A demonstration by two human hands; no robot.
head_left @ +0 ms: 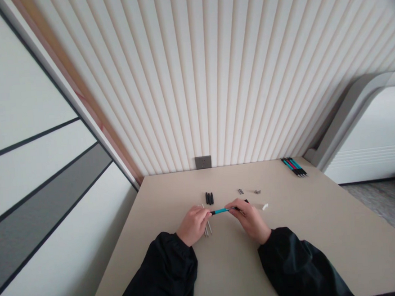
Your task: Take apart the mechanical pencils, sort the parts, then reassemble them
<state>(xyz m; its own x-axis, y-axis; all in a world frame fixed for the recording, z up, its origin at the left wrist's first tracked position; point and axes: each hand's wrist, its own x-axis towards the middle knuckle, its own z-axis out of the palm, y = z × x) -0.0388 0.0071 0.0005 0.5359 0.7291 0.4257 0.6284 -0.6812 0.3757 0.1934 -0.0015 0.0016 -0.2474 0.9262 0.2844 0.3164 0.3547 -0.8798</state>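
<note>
Between my two hands a blue pen barrel [221, 211] with black ends is held level above the table. My left hand [194, 224] pinches its black left end. Fingers of my right hand [249, 219] are closed on its right end, where a dark part shows near the fingertips. Thin pale pen refills [207, 229] lie partly hidden under my left hand. Just beyond the pen are several short black pen grips [209, 198]. Small dark metal parts [240, 191], a little pile of springs or similar bits [257, 191] and small white pieces [264, 206] lie beyond and right of my right hand.
At the far right of the beige table [226, 272] several blue, red and black pens [294, 167] lie side by side. A dark wall socket [203, 162] sits in the ribbed wall panel behind. A white headboard-like piece [372, 131] stands off the right edge.
</note>
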